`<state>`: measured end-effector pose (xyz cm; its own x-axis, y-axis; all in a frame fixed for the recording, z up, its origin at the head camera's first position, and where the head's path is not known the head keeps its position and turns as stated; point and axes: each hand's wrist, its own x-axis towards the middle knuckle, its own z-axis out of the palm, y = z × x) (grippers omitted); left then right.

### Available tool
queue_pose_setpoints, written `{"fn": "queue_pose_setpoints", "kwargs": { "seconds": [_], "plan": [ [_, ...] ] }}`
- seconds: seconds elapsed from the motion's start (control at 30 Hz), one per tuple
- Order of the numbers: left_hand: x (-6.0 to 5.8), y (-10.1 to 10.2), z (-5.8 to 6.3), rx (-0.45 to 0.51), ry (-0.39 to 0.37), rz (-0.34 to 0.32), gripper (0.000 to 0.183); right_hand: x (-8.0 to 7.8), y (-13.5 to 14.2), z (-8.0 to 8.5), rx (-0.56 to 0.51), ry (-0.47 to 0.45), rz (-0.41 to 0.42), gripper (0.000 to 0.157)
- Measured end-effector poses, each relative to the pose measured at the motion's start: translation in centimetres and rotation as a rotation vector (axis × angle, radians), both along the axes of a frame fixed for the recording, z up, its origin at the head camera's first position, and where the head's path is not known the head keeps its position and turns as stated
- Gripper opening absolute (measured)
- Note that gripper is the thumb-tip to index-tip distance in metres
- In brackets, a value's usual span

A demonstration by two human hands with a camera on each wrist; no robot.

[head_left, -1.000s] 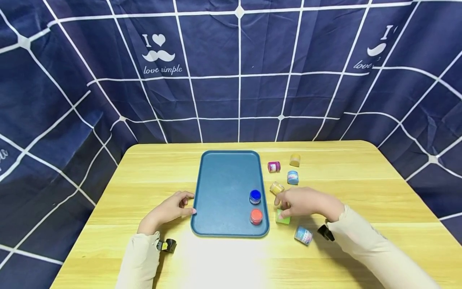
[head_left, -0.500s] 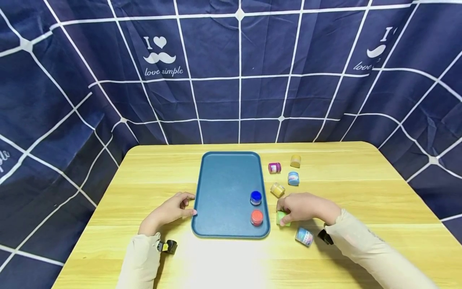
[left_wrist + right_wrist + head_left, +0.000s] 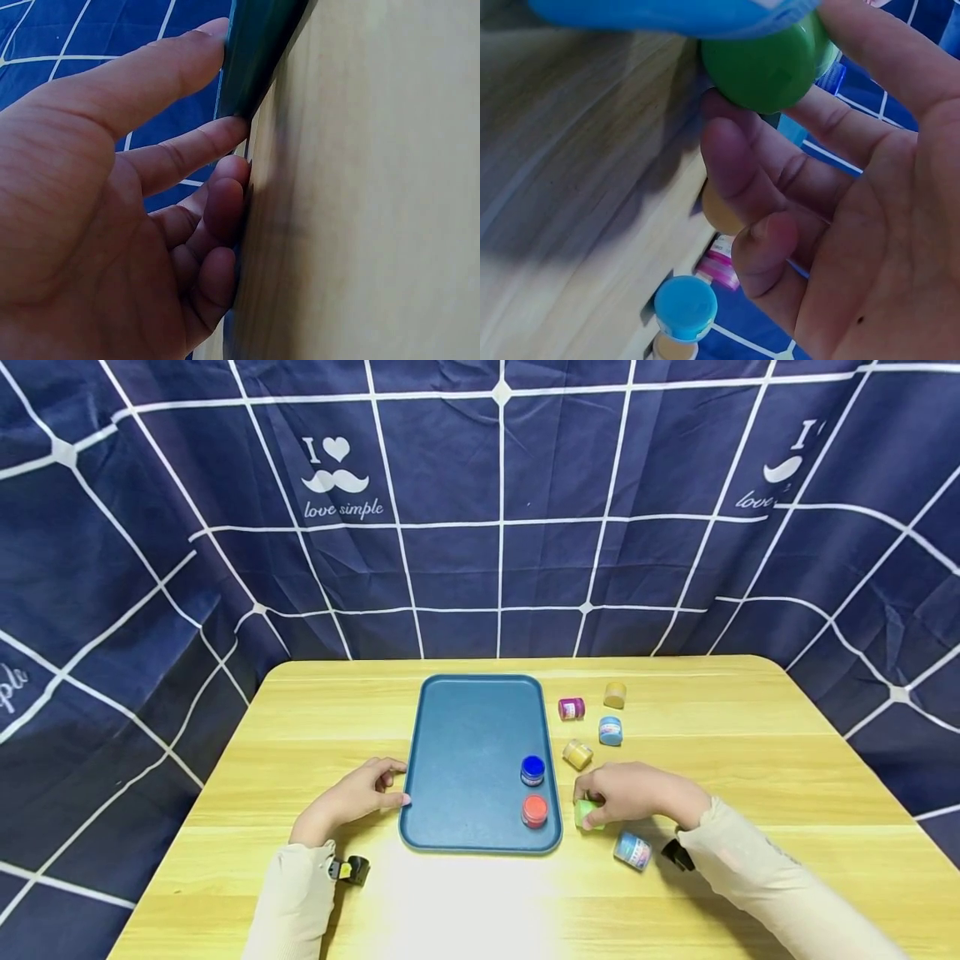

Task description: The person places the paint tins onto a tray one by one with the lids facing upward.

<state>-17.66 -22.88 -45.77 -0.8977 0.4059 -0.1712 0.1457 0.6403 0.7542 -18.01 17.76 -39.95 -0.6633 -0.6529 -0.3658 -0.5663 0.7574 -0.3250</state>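
Curtain [image 3: 442, 564] reads "love simple"; right grip [image 3: 636, 791] pinches a green jar [image 3: 583, 812] while left grip [image 3: 355, 796], half-spread, touches the blue tray [image 3: 468, 743].

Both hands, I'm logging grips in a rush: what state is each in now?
Left hand: open, touching the tray at its edge.
Right hand: closed, pinching the green jar.

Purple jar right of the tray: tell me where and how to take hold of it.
Take the purple jar by its round body, probably best from above, closing on its near and far sides: it lies on its side, ends pointing left and right.
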Motion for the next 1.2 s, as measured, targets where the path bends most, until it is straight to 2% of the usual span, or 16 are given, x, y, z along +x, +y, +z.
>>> {"fn": "queue_pose_setpoints", "kwargs": {
  "seconds": [0.23, 0.47, 0.63, 0.8, 1.03, 1.2],
  "plan": [
    [0.1, 0.0, -0.1, -0.012, 0.016, -0.011, 0.051, -0.1, 0.8, -0.2, -0.115, 0.017, 0.057, 0.021],
    [0.0, 0.2, 0.1, -0.02, 0.025, -0.004, 0.05, -0.3, 1.6, 0.9, -0.192, 0.003, 0.032, 0.02],
    [0.0, 0.4, 0.2, -0.015, 0.026, 0.001, 0.05, -0.5, 2.3, 1.8, -0.219, 0.013, -0.003, 0.026],
    [0.0, 0.3, 0.1, -0.019, 0.028, 0.001, 0.05, -0.9, 2.7, 3.2, -0.247, 0.068, -0.021, 0.029],
    [0.1, 0.2, -0.2, -0.006, 0.014, 0.002, 0.05, -1.6, 2.3, 6.1, -0.293, 0.18, -0.036, 0.031],
    [0.0, 0.2, -0.1, -0.007, 0.012, 0.009, 0.05, -2.0, 1.5, 8.1, -0.352, 0.205, -0.047, 0.032]
  ]
}}
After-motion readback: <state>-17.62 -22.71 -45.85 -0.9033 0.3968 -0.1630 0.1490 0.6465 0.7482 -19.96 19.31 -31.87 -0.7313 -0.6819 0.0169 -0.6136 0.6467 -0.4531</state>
